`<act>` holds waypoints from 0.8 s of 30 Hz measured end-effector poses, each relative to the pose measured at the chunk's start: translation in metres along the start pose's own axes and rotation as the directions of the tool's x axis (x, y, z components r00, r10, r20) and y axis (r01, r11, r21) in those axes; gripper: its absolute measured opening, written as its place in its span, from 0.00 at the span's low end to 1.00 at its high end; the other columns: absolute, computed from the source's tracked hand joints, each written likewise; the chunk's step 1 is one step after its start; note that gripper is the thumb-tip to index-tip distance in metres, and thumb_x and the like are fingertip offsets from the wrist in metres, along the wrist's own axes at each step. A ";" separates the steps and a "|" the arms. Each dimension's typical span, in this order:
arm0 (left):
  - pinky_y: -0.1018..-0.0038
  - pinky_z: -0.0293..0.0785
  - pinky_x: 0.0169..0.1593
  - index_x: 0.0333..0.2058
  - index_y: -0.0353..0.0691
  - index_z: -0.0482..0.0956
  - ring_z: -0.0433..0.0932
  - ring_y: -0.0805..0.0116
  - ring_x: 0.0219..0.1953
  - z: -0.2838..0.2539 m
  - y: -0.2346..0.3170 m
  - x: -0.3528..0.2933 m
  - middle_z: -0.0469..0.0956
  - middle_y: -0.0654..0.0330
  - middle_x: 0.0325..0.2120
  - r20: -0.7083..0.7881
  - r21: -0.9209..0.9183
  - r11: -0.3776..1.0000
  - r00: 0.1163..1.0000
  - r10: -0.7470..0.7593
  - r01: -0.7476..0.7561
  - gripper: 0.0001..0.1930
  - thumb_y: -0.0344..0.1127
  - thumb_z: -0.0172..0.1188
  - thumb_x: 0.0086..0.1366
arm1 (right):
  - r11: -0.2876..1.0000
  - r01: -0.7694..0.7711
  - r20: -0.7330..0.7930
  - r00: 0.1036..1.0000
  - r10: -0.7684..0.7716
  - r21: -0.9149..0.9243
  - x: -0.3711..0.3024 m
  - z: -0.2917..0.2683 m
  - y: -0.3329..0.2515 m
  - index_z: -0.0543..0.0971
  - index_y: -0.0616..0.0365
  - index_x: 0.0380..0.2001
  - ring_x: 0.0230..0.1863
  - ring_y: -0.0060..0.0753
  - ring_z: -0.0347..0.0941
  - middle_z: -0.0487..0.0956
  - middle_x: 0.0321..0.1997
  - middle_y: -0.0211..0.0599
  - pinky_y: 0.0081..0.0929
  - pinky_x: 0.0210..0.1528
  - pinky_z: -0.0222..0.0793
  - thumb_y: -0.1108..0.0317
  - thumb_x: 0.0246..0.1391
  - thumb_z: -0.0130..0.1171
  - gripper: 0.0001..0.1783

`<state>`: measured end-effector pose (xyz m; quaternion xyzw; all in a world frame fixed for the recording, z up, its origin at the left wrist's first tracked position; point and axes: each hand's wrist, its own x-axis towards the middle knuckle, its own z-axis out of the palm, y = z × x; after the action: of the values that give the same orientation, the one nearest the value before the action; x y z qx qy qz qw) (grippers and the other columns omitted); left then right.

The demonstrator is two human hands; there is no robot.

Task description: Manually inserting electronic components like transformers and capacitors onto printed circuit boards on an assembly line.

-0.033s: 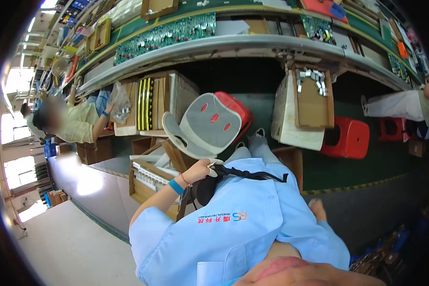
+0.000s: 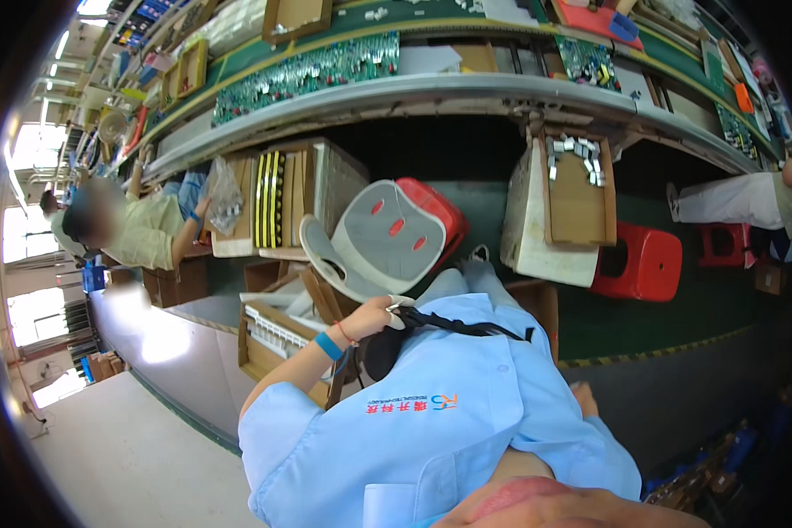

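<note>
Black strap (image 2: 458,325) crosses shirt (image 2: 466,370); box (image 2: 257,359) holds, seemingly, white strips (image 2: 277,326).

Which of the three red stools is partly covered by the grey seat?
The leftmost red stool, peeking out behind the grey seat. The middle red stool and far-right red stool have no grey seat over them.

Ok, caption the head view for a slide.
Left hand holding a black strap across a light-blue shirt, with a grey chair ahead.

Red lettering (image 2: 396,407), a line of fine print (image 2: 397,398) and an orange-and-blue logo (image 2: 448,402) appear upside down on the chest of the wearer's light-blue short-sleeved work shirt (image 2: 352,449).
</note>
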<state>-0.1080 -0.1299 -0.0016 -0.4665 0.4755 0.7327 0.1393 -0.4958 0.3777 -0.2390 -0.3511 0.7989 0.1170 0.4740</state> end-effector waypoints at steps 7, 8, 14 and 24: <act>0.87 0.61 0.30 0.56 0.40 0.70 0.64 0.83 0.30 0.010 0.077 0.049 0.71 0.70 0.38 0.088 0.059 0.987 0.986 0.143 -0.149 0.30 0.22 0.58 0.51 | 0.466 -0.382 0.162 0.881 0.445 0.798 -0.011 0.069 0.019 0.83 0.58 0.29 0.25 0.36 0.79 0.80 0.24 0.47 0.34 0.25 0.73 0.62 0.44 0.58 0.13; 0.87 0.63 0.33 0.57 0.40 0.69 0.65 0.83 0.33 0.008 0.084 0.054 0.72 0.70 0.39 0.131 0.084 0.974 0.971 0.198 -0.210 0.31 0.21 0.58 0.50 | 0.485 -0.379 0.162 0.888 0.431 0.788 -0.009 0.066 0.021 0.83 0.58 0.29 0.25 0.36 0.79 0.80 0.24 0.47 0.34 0.25 0.73 0.62 0.44 0.58 0.13; 0.85 0.65 0.43 0.58 0.35 0.67 0.69 0.78 0.41 -0.007 0.128 0.072 0.72 0.65 0.41 0.047 0.197 0.958 0.979 0.201 -0.206 0.31 0.18 0.52 0.51 | 0.515 -0.377 0.209 0.911 0.355 0.770 -0.017 0.089 0.018 0.83 0.58 0.30 0.25 0.36 0.79 0.81 0.25 0.47 0.34 0.26 0.73 0.61 0.44 0.58 0.13; 0.77 0.65 0.54 0.61 0.32 0.60 0.72 0.71 0.48 -0.090 0.176 0.136 0.74 0.58 0.48 0.080 0.523 0.851 0.997 0.009 -0.050 0.38 0.17 0.56 0.47 | 0.469 -0.357 0.309 0.934 0.178 0.808 0.022 0.149 -0.083 0.83 0.57 0.31 0.26 0.37 0.79 0.81 0.26 0.47 0.34 0.27 0.74 0.61 0.44 0.58 0.14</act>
<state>-0.2437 -0.3268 -0.0224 -0.3760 0.6590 0.5940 0.2675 -0.3465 0.3850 -0.3231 0.0693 0.7501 -0.1861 0.6308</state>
